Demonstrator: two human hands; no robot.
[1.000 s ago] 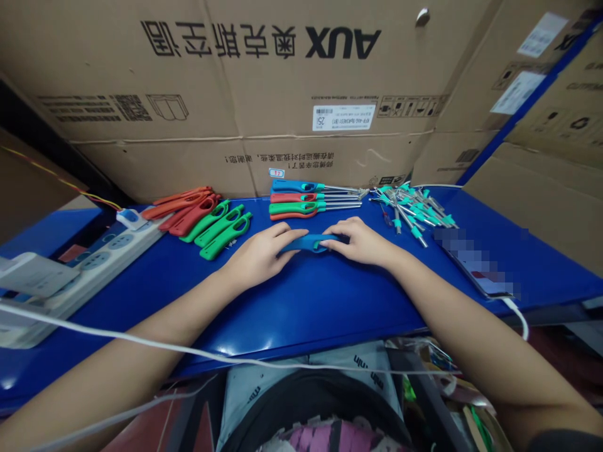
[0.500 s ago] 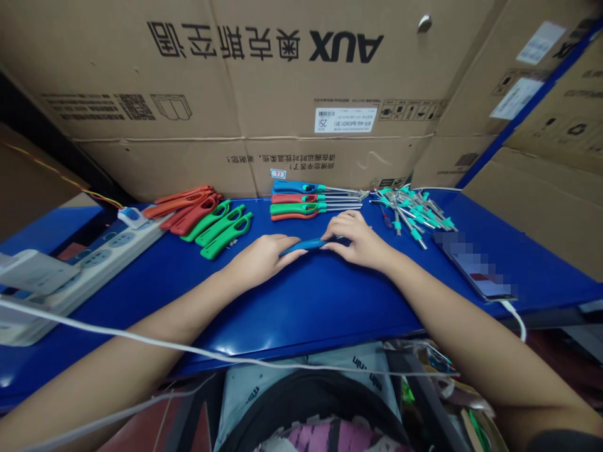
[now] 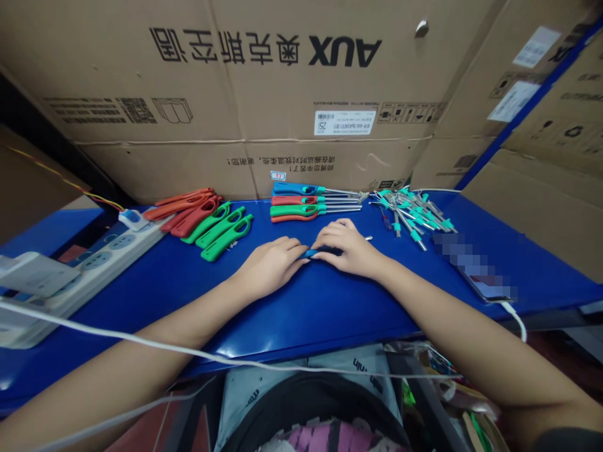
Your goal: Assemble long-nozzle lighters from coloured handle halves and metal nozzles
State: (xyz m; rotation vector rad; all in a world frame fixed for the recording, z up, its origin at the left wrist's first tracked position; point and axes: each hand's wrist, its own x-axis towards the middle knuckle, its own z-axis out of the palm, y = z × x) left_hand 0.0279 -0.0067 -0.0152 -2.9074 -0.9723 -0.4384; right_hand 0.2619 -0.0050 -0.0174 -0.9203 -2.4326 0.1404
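A blue stick lighter [image 3: 309, 253] is held low over the blue table, mostly hidden by my fingers. My left hand [image 3: 273, 267] is closed round its left end. My right hand [image 3: 346, 248] grips it further right, and a short metal tip [image 3: 369, 238] shows past the knuckles. Behind my hands lies a row of assembled lighters [image 3: 294, 199] in blue, red, green and orange, their metal rods pointing right. To the left rest green handles [image 3: 226, 235] and red-orange handles [image 3: 191, 210]. At the right is a pile of metal rods with teal parts [image 3: 414, 213].
A white power strip [image 3: 108, 254] with plugs runs along the left side. A white cable [image 3: 188, 348] crosses in front of my left forearm. A phone [image 3: 480, 270] on a charging cord lies right. Cardboard [image 3: 264, 113] walls the back. A small screwdriver [image 3: 386, 221] lies beside the rods.
Both hands have come closer together and slightly nearer to me, covering more of the blue lighter. A metal tip now shows to the right of my right hand.
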